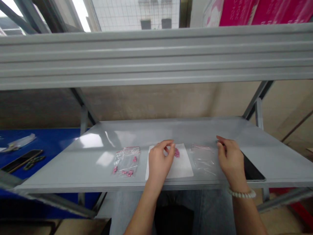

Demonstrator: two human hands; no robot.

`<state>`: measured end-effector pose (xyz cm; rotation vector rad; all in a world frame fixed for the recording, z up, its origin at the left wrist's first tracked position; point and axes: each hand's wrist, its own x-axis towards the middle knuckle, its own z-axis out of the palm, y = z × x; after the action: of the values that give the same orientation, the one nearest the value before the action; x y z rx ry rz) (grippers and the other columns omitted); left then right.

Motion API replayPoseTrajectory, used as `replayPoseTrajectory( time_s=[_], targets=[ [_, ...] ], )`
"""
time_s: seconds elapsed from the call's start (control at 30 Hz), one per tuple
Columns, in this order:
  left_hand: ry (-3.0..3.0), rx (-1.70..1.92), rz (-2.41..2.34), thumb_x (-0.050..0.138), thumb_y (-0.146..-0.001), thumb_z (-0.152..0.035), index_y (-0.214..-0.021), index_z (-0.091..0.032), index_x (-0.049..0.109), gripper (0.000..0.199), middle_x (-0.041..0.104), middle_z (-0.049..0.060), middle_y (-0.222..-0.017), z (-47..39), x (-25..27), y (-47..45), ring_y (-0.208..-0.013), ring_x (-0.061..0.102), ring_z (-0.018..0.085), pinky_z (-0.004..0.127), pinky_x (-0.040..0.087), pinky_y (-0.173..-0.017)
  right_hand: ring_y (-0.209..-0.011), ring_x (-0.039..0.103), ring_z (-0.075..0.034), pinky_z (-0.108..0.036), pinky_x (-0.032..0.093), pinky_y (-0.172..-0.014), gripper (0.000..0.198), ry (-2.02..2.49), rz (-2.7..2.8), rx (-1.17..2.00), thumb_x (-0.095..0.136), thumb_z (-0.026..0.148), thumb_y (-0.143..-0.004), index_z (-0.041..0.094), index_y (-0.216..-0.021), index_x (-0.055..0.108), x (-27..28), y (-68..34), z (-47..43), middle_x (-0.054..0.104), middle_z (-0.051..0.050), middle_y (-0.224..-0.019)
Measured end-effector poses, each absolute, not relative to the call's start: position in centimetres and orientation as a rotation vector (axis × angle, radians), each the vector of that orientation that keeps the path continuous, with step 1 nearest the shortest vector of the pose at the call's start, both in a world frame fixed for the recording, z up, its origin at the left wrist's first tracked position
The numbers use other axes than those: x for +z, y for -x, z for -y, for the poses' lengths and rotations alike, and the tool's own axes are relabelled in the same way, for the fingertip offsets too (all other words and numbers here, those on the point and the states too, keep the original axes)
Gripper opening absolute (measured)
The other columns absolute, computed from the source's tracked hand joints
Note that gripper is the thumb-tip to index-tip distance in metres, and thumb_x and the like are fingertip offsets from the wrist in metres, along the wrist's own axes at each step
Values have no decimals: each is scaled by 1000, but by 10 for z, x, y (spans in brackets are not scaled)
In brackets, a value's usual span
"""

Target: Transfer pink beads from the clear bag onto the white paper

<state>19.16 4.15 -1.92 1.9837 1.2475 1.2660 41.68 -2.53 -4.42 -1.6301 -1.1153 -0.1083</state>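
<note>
Over a white sheet of paper (184,169), my left hand (160,160) has thumb and forefinger brought together. What they pinch, if anything, is too small to make out. Right by those fingertips lies a small cluster of pink beads (177,152) on the paper. My right hand (232,161), with a beaded bracelet (242,195) on its wrist, hovers at or rests on a dark flat tablet-like device (251,168) and covers part of it. Its thumb and forefinger are curled towards each other, and any small thing between them is unclear. A clear zip bag (204,161) lies between paper and right hand.
Left of the paper, another clear zip bag (126,161) holds several pink pieces. A grey shelf beam (156,58) crosses above the grey tabletop (85,166). Pink boxes (269,13) stand on top. On the blue surface (56,137) at left lies a phone (22,160).
</note>
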Motion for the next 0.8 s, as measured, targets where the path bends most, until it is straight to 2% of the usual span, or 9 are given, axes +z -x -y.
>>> replayPoseTrajectory(
  time_s=[0.1, 0.2, 0.27, 0.37, 0.47, 0.53, 0.67, 0.73, 0.8],
  targets=[
    [-2054, 1444, -1383, 57, -87, -27, -94, -22, 75, 19, 77, 4, -86, -29, -26, -138, -74, 66, 21, 35, 51, -78, -98, 61, -28, -47, 49, -89, 30, 1460, 1333, -249, 41, 19, -93, 14, -107, 67, -36, -363, 27, 68, -16, -104],
    [-2116, 1678, -1542, 51, -89, -24, -92, -21, 71, 20, 75, 4, -88, -23, -41, -95, -82, 66, 22, 36, 50, -81, -96, 60, -25, -42, 50, -89, 41, 1246, 1698, -9, 34, 2, -89, 17, -110, 67, -34, -293, 21, 70, -10, -101],
    [-2155, 1644, -1734, 49, -88, -23, -94, -21, 70, 22, 74, 6, -92, -22, -52, -74, -88, 65, 26, 39, 49, -83, -103, 57, -25, -42, 49, -92, 48, 1175, 1920, 105, 35, -3, -87, 16, -117, 66, -37, -251, 15, 69, -10, -110],
    [-2168, 1322, -2087, 51, -89, -30, -99, -20, 70, 24, 73, 10, -101, -22, -62, -58, -94, 62, 32, 43, 47, -82, -113, 52, -28, -44, 47, -95, 40, 1205, 2107, 120, 42, 1, -92, 15, -123, 64, -46, -210, 6, 67, -10, -124],
    [-2091, 1101, -2291, 53, -90, -37, -100, -17, 70, 28, 69, 14, -107, -23, -66, -56, -97, 60, 35, 45, 47, -79, -118, 50, -31, -47, 45, -97, 32, 1248, 2186, 105, 47, 6, -95, 14, -121, 64, -53, -196, 2, 67, -11, -122],
    [-2052, 1065, -2331, 55, -89, -35, -99, -14, 70, 27, 68, 16, -104, -24, -66, -59, -96, 60, 37, 46, 47, -77, -118, 50, -31, -49, 43, -99, 31, 1267, 2197, 106, 47, 6, -95, 14, -120, 64, -57, -196, 1, 68, -11, -120],
    [-1987, 1083, -2354, 53, -90, -28, -94, -16, 69, 20, 66, 16, -107, -23, -62, -68, -98, 58, 39, 48, 46, -74, -119, 50, -30, -50, 41, -102, 35, 1255, 2182, 120, 45, 4, -94, 17, -118, 65, -58, -203, 4, 68, -9, -121],
    [-1975, 1240, -2296, 52, -90, -28, -90, -19, 68, 19, 65, 15, -113, -21, -58, -71, -103, 57, 39, 50, 46, -78, -120, 50, -28, -48, 43, -102, 41, 1232, 2110, 142, 40, 1, -92, 17, -122, 63, -56, -209, 6, 65, -9, -126],
    [-2006, 1473, -2046, 51, -91, -29, -88, -20, 66, 17, 66, 13, -111, -15, -52, -72, -105, 59, 35, 49, 46, -85, -125, 48, -26, -48, 41, -106, 48, 1225, 1942, 151, 35, 0, -91, 15, -131, 57, -52, -217, 8, 59, -12, -134]
  ],
)
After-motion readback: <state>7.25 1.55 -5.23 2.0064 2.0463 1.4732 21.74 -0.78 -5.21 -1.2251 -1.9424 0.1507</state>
